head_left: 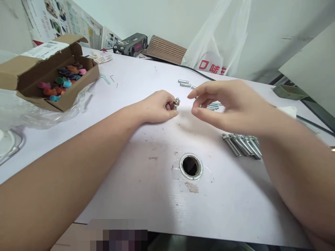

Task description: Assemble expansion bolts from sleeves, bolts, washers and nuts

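My left hand [157, 106] rests on the white table [136, 181], its fingers closed round a small metal bolt [176, 103] whose nut end pokes out to the right. My right hand [222, 104] hovers just right of the bolt with thumb and fingers apart and curved, holding nothing. A row of assembled metal expansion bolts [242, 144] lies under my right forearm. More loose metal sleeves [184, 83] lie beyond the hands.
A round cable hole [191, 166] sits in the table near the front. An open cardboard box [49, 75] of coloured plastic pieces stands at the left on clear plastic wrap. A white plastic bag [217, 45], a corrugated panel and a dark device stand at the back.
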Tool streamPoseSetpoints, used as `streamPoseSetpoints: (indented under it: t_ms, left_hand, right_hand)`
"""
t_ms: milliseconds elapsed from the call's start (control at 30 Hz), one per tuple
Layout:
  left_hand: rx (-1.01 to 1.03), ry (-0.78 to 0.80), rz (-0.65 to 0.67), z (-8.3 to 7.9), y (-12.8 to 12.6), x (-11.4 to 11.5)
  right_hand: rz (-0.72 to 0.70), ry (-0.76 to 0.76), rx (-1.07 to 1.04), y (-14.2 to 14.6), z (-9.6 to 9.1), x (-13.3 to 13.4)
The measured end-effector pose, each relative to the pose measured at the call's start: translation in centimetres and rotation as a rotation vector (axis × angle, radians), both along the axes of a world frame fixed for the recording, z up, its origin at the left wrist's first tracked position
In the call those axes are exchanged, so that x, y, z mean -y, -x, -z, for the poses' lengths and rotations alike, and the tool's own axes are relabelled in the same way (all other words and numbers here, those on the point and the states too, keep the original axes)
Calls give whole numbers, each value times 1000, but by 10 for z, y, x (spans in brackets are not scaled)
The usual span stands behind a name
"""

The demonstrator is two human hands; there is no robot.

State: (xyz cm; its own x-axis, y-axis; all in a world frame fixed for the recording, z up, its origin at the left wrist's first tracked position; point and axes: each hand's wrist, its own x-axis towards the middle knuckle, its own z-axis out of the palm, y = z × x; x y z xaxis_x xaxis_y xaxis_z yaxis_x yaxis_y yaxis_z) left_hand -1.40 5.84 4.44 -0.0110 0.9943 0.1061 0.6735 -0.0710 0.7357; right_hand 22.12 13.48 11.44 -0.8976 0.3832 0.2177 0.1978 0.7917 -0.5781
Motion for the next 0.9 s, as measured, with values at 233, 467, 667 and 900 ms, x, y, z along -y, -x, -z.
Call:
streamPoseSetpoints:
  t_ms: [233,467,667,900]
  left_hand:
    - [17,45,87,3,-4,0]
    - [-21,18,90,5,-9,0]
    - [-78,0,113,5,-10,1]
    - [-31,-8,158,2,-8,5]
  right_hand:
    - [104,124,68,34,50,-18]
    - [143,67,43,34,46,-12]
    - [95,36,-34,37,49,-7]
    - [137,80,76,21,29,-25]
